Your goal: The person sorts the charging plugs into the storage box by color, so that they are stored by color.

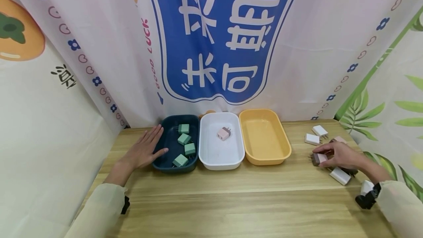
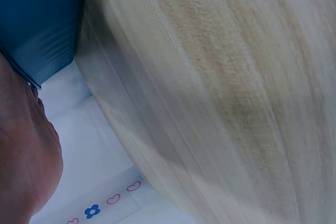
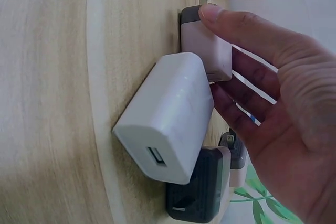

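Observation:
My right hand [image 1: 343, 154] pinches a pink charger plug with a dark grey end [image 3: 209, 43] between thumb and fingers, low over the table at the right. Close beside it in the right wrist view lie a white charger plug [image 3: 168, 116] and a dark-ended charger plug [image 3: 197, 184]. My left hand [image 1: 143, 150] rests on the left rim of the dark blue bin [image 1: 166, 166], fingers stretched out. Several green charger plugs [image 1: 184, 139] lie in that bin. A pink and grey charger plug [image 1: 223, 133] sits alone in the white bin [image 1: 221, 153].
A yellow bin [image 1: 264, 139] stands right of the white one, the three bins side by side. Two white charger plugs [image 1: 312, 139] lie beyond my right hand, and another white plug [image 1: 367, 187] is by my right wrist. A printed curtain [image 1: 307, 65] hangs behind the wooden table [image 1: 231, 208].

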Available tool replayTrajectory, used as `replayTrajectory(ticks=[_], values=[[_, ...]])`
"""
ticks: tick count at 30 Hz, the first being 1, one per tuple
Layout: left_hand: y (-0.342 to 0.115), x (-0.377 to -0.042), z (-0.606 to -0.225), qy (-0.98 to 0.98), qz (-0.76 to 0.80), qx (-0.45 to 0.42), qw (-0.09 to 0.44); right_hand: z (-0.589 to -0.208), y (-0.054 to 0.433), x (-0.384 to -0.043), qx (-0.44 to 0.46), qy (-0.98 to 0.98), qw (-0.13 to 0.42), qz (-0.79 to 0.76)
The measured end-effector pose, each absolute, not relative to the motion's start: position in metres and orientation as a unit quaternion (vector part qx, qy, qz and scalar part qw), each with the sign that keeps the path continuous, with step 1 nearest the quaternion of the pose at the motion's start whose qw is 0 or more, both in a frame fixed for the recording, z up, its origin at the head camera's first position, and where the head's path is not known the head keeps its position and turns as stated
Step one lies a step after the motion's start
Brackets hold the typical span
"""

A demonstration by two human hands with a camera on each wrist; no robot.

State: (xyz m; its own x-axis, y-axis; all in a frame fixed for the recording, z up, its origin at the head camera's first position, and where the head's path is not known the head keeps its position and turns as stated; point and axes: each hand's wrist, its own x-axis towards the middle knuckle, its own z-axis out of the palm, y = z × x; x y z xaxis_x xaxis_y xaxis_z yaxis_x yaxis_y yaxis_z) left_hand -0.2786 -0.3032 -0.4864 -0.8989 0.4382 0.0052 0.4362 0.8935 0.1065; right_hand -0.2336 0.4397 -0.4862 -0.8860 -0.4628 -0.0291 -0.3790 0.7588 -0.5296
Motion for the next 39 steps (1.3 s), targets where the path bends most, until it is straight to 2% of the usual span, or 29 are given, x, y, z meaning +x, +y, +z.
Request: replayTrajectory(ticks=[23,30,39], values=[[-0.302,-0.279,-0.488,0.974,0.049,0.223,0.009,-0.483,0.434,-0.233,-0.202,0.943,0.056,-0.257],[-0.302,-0.279,-0.487,0.974,0.052,0.221,0.012,-0.474,0.43,-0.233,-0.19,0.942,0.027,-0.274],[-0.303,-0.278,-0.486,0.973,0.05,0.224,0.01,-0.463,0.427,-0.236,-0.249,0.93,-0.04,-0.266]])
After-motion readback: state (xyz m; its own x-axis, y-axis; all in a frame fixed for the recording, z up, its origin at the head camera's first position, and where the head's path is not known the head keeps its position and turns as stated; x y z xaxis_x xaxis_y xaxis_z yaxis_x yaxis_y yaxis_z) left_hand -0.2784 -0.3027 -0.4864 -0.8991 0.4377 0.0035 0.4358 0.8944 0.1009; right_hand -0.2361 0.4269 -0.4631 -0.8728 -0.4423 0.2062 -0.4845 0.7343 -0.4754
